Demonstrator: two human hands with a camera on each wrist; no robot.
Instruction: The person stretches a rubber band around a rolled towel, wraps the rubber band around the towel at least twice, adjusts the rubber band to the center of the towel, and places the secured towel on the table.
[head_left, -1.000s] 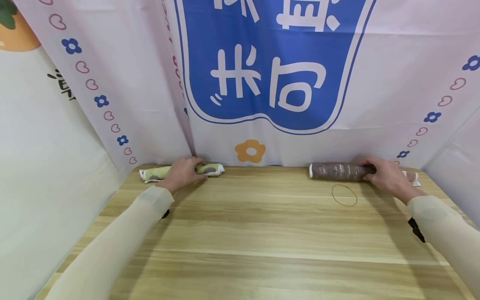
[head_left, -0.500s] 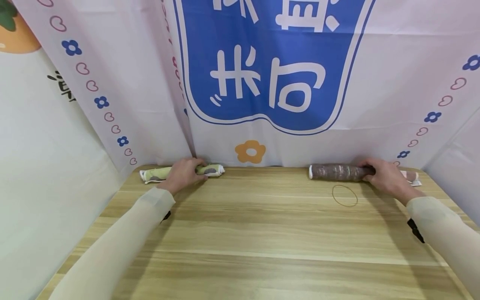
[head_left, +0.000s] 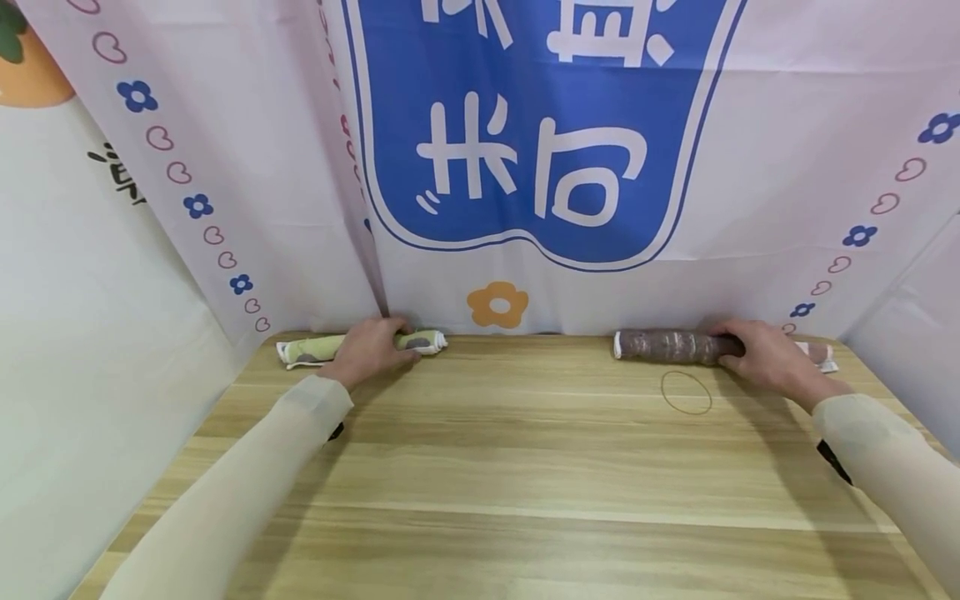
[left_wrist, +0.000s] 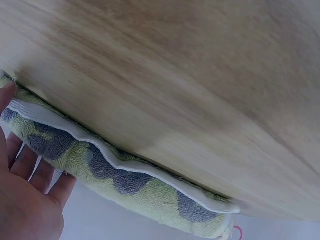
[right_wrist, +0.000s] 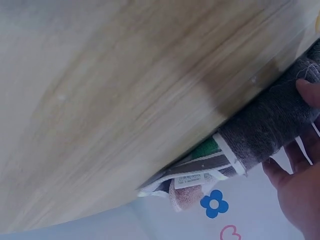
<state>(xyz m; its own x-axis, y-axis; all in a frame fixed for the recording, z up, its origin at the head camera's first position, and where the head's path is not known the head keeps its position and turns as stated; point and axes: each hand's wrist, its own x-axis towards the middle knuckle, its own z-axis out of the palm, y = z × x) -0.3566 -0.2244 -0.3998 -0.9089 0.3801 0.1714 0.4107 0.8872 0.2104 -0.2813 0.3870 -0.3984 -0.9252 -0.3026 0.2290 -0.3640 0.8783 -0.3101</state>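
At the back left of the table, a rolled yellow-green towel point(head_left: 311, 348) with grey patches lies along the edge. My left hand point(head_left: 367, 352) grips it, thumb on the near side and fingers on the far side; the left wrist view shows its wavy white hem point(left_wrist: 117, 161). A dark brown rolled towel point(head_left: 656, 346) lies at the back right, held by my right hand point(head_left: 765, 357) across its right part. From its right end stick out layered fabric edges and a white label point(right_wrist: 191, 180), seen in the right wrist view. Both rolls rest on the tabletop.
A thin tan loop, like a rubber band point(head_left: 662, 387), lies on the wooden table point(head_left: 480, 467) before the brown roll. Printed fabric sheets point(head_left: 780, 150) hang behind the back edge, with another white sheet point(head_left: 105, 333) at the left.
Both hands keep their hold on the rolls, which stay in place. The whole head view has shifted very slightly.
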